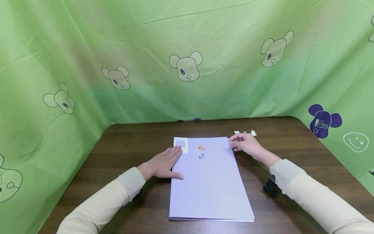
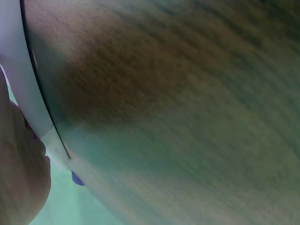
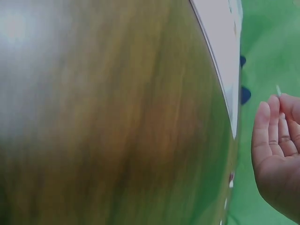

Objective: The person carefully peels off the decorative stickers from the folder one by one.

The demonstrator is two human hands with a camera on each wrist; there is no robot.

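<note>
Pale sleeves (image 1: 106,198) flank a lavender folder (image 1: 208,191) pointing lengthwise away, left fingers (image 1: 172,153) flat atop it, right fingers (image 1: 237,137) pinching a sliver (image 3: 278,90).

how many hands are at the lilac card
2. The left hand rests on the left side of the lilac card, fingertips at the white label; the right hand is at the card's far right corner, pinching a small pale piece. Both show clearly.

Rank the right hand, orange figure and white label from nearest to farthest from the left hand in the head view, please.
1. White label: by the left hand.
2. Orange figure: right of the label.
3. Right hand: farthest right.
</note>
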